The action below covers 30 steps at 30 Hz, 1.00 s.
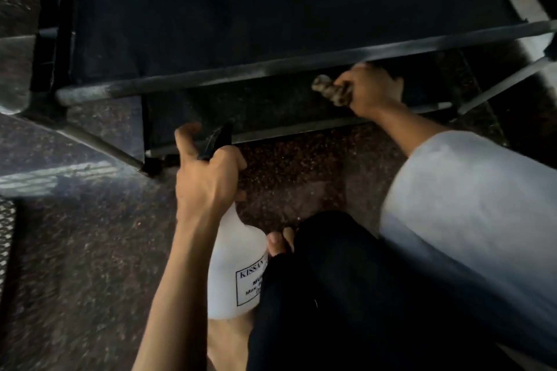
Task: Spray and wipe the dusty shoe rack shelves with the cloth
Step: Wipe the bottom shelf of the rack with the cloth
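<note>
A black shoe rack (pixel 241 71) with dusty grey metal bars and dark fabric shelves fills the top of the view. My left hand (pixel 205 178) grips the neck of a white spray bottle (pixel 238 268), whose black nozzle points at the lower shelf (pixel 265 105). The index finger is lifted off the trigger. My right hand (pixel 370 90) grips a bunched, mottled cloth (pixel 331 90) under the upper front bar, over the lower shelf's right part.
The rack stands on a dark speckled stone floor (pixel 90 250). My bare foot (pixel 280 241) and black-trousered knee (pixel 331 295) lie close in front of the rack. A patterned mat edge (pixel 6 238) shows at the left.
</note>
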Each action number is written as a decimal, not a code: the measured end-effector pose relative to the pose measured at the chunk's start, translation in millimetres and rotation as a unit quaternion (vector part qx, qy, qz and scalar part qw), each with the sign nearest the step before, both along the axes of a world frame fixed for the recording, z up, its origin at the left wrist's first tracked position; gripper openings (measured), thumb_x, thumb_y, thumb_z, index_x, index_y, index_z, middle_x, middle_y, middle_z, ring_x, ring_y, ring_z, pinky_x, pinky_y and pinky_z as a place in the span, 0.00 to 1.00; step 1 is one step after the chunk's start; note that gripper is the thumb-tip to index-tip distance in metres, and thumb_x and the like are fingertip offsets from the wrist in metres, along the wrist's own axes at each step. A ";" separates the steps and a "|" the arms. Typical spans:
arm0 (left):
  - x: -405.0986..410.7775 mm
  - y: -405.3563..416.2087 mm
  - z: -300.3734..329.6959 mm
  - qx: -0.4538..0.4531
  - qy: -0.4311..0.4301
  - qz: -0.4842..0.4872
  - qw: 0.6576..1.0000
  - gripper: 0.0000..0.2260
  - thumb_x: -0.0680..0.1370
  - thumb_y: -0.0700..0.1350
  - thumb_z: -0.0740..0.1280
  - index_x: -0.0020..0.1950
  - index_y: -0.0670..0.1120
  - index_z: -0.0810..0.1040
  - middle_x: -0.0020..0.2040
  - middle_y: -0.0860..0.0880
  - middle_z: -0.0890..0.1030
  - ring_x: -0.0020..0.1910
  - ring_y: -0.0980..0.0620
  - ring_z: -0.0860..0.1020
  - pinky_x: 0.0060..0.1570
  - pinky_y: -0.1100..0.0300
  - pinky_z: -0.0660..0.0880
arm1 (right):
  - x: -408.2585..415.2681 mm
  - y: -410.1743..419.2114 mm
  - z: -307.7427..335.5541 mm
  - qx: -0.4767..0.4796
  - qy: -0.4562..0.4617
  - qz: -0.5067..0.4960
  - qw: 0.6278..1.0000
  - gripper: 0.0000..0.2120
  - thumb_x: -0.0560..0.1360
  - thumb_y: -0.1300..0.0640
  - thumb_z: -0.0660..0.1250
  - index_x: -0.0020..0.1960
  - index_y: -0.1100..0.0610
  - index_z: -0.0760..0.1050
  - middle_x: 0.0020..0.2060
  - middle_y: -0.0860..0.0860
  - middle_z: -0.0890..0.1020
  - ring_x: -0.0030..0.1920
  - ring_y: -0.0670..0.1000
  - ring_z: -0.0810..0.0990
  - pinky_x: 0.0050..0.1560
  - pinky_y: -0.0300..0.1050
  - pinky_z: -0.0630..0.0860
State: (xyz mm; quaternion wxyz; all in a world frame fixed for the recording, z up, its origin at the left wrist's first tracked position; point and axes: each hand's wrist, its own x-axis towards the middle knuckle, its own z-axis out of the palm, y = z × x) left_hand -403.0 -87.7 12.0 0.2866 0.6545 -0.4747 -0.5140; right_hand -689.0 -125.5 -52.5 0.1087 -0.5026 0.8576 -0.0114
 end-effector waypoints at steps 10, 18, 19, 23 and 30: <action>-43.9 5.1 -0.3 0.017 0.025 -0.022 0.999 0.22 0.72 0.34 0.63 0.63 0.49 0.66 0.37 0.50 0.73 0.35 0.54 0.72 0.21 0.72 0.66 | 14.4 2.4 -9.0 -0.031 -0.059 0.010 0.998 0.15 0.77 0.49 0.59 0.62 0.48 0.74 0.60 0.51 0.75 0.60 0.58 0.73 0.61 0.53 0.71; -59.3 5.3 -4.0 0.018 0.004 -0.029 0.999 0.22 0.71 0.34 0.64 0.63 0.49 0.68 0.37 0.51 0.72 0.32 0.55 0.72 0.30 0.62 0.70 | 101.6 -10.3 2.3 -0.028 -0.070 0.281 0.957 0.19 0.79 0.56 0.55 0.68 0.44 0.69 0.69 0.48 0.65 0.67 0.56 0.64 0.65 0.53 0.65; -61.1 6.1 -4.6 0.019 0.008 -0.034 0.999 0.23 0.71 0.34 0.64 0.64 0.49 0.67 0.37 0.51 0.72 0.33 0.55 0.71 0.26 0.65 0.70 | 88.9 -10.4 1.3 -0.026 -0.062 0.267 0.961 0.19 0.79 0.56 0.56 0.68 0.44 0.69 0.68 0.48 0.66 0.67 0.56 0.64 0.64 0.53 0.65; -62.8 8.8 -5.3 0.014 0.005 -0.047 0.999 0.23 0.72 0.33 0.64 0.66 0.47 0.67 0.38 0.51 0.72 0.34 0.55 0.71 0.21 0.72 0.67 | 24.7 -5.5 0.4 -0.030 0.019 0.111 0.993 0.20 0.76 0.54 0.60 0.67 0.43 0.70 0.69 0.50 0.67 0.69 0.59 0.62 0.64 0.56 0.64; -60.2 7.5 -6.6 0.016 0.003 -0.045 0.999 0.24 0.72 0.33 0.64 0.67 0.47 0.67 0.35 0.50 0.71 0.33 0.55 0.70 0.20 0.71 0.66 | 13.7 -17.7 9.6 0.034 -0.008 -0.085 0.996 0.19 0.79 0.57 0.58 0.70 0.52 0.66 0.71 0.54 0.63 0.68 0.60 0.63 0.64 0.53 0.65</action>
